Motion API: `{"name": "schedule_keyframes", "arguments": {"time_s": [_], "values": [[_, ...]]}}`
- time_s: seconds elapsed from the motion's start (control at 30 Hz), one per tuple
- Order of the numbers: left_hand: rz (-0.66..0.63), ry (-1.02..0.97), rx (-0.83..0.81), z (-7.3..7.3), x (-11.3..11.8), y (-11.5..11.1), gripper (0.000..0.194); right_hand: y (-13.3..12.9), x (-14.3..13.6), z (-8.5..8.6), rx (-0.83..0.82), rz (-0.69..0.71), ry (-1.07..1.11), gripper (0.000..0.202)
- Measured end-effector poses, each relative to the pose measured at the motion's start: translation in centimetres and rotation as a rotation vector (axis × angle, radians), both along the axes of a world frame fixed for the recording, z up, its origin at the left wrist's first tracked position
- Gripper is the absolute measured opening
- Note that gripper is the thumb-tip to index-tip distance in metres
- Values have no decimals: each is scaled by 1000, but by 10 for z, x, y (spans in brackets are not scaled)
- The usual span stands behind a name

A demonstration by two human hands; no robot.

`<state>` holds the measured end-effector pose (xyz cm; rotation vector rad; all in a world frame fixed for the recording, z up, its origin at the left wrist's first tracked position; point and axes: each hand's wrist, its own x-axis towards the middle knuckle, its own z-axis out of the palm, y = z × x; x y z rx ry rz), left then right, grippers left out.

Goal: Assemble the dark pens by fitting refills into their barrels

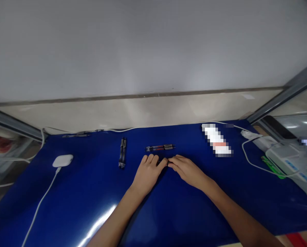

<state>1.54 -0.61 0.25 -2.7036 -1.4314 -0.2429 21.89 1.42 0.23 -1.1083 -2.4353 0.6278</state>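
My left hand [149, 171] and my right hand [185, 168] meet at the fingertips over the middle of the blue table [91, 192]. Both hands have their fingers closed around something small and dark, mostly hidden by the fingers. Just beyond them, two pens with red inside [160, 148] lie side by side, pointing left to right. To the left of my left hand, a pair of dark pens [122, 153] lies side by side, pointing away from me.
At the left is a white earbud case [62, 160] with a cable. More pens [77, 135] lie at the back left. A blurred-out phone-like object [216, 140] is at the back right. Green packaging [273, 167] and a white power strip [292, 161] stand at the right.
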Motion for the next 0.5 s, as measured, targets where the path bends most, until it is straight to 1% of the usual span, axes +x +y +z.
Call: {"name": "schedule_keyframes", "arguments": {"time_s": [0.1, 0.2, 0.27, 0.4, 0.5], "values": [[0, -42, -82, 2, 1, 1, 27, -2, -3, 1, 37, -4, -19, 23], [21, -113, -164, 5, 1, 2, 21, -5, -5, 2, 156, -7, -37, 28], [35, -162, -209, 8, 2, 3, 19, -6, -6, 3, 249, -19, -56, 27], [40, -251, -280, 14, 1, 3, 24, -8, -6, 1, 431, 2, -111, 22], [39, -309, -348, 16, -1, 2, 29, -11, -7, 1, 544, 24, -139, 22]]}}
